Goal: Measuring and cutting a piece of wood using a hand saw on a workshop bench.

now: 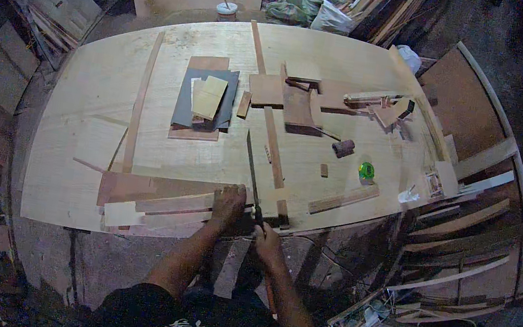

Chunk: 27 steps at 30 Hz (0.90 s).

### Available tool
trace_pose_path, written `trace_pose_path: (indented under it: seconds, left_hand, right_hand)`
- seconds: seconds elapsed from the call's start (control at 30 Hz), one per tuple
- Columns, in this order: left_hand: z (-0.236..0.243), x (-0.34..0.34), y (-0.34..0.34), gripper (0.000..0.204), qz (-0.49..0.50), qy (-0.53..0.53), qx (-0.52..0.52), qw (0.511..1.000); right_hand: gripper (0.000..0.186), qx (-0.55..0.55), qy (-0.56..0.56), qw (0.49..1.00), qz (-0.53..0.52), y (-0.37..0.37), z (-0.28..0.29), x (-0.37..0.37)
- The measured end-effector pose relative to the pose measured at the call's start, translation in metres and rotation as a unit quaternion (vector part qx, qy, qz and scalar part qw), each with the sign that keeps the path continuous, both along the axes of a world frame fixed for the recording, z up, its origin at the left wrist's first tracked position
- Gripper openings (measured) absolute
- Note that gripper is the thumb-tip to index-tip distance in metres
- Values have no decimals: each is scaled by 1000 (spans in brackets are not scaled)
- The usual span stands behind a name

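Note:
My right hand [268, 243] is closed round the handle of a long, narrow, dark-bladed hand tool [252, 167] at the table's near edge. Its blade slants away to the far left; whether it is a file or a saw seen edge-on, I cannot tell. Just left of it, my left hand [229, 206] is bent over the right end of a pale wooden strip [176, 205], fingers curled down on it. That strip lies along the near edge over a brown board [117, 187], beside a small pale block [123, 214]. The contact between blade and wood is hidden by my hands.
On the large plywood tabletop [98, 69] lie a grey sheet with wood pieces [186, 98], a green tape measure [366, 172], a brown roll [343, 148] and several wood offcuts [301, 107]. A white bucket [226, 9] stands beyond the far edge. Curved wooden strips [465, 216] lie at the right.

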<state>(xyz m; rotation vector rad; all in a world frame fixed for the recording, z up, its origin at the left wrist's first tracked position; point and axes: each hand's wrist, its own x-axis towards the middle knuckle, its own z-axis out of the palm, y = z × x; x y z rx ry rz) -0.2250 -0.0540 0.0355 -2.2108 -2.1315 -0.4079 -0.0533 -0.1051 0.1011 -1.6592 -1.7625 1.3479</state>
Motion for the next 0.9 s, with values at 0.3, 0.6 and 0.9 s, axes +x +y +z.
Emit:
trace_pose_path:
  seconds: [0.3, 0.6, 0.9]
  left_hand:
    - [12, -1, 2, 30, -9, 27, 9, 1000]
    - [-2, -12, -6, 36, 11, -1, 15, 1000]
    - [8, 4, 2, 40, -20, -18, -91, 995]
  right_hand:
    - [38, 42, -73, 996, 30, -39, -67, 44]
    - [42, 45, -38, 998, -2, -68, -1, 30]
    - [42, 67, -114, 990, -41, -33, -40, 22]
